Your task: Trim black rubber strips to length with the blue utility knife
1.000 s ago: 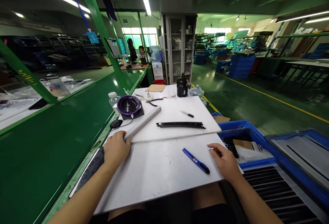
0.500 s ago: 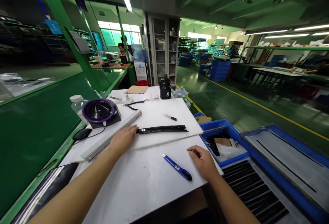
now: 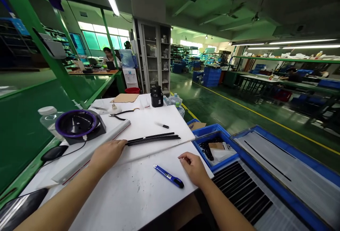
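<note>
A loose bundle of thin black strips (image 3: pixel 154 138) lies across the white foam sheet (image 3: pixel 175 116). My left hand (image 3: pixel 109 153) rests at the left end of the strips, its fingertips closed on them. On the white table by the right edge lies my right hand (image 3: pixel 193 167), loosely curled with a gap between thumb and fingers and nothing visible in it. A blue utility knife (image 3: pixel 168 176) is just left of that hand, not touched by it. Beyond the strips is a marker pen (image 3: pixel 162 125) with a black cap.
A long grey bar (image 3: pixel 92 153) and a purple-rimmed black bowl (image 3: pixel 77 123) stand left. Farther back are pliers (image 3: pixel 122 114) and a black bottle (image 3: pixel 157 96). Blue crates (image 3: pixel 225 132) with black strips flank the table's right side. A person (image 3: pixel 108 57) sits far behind.
The view has turned to the right, so the table things sit farther left. The strips have fanned apart slightly, the topmost now separate at the right end. My right hand stays beside the knife.
</note>
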A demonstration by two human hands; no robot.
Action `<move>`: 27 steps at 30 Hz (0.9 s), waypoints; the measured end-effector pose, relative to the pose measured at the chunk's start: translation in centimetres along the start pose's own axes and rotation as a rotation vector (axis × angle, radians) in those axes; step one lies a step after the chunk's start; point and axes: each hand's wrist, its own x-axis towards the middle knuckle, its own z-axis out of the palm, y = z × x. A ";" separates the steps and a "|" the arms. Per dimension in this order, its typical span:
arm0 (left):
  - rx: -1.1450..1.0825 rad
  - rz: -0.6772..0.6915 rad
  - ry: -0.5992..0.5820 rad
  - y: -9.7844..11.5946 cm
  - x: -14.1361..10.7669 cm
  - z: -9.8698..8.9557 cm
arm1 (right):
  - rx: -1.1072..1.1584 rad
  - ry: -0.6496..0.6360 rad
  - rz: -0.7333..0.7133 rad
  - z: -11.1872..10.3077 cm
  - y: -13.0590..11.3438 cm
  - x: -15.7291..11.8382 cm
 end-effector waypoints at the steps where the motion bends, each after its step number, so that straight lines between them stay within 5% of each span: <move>1: 0.024 0.026 -0.016 0.0 -0.1 -0.1 | 0.001 -0.001 0.000 0.0 0.0 0.0; 15: 0.119 0.089 -0.134 1.7 0.9 -0.4 | 0.011 0.005 0.013 0.0 -0.1 0.0; 27: 0.039 0.240 -0.043 4.1 1.0 0.1 | 0.011 0.010 0.010 0.2 0.2 0.0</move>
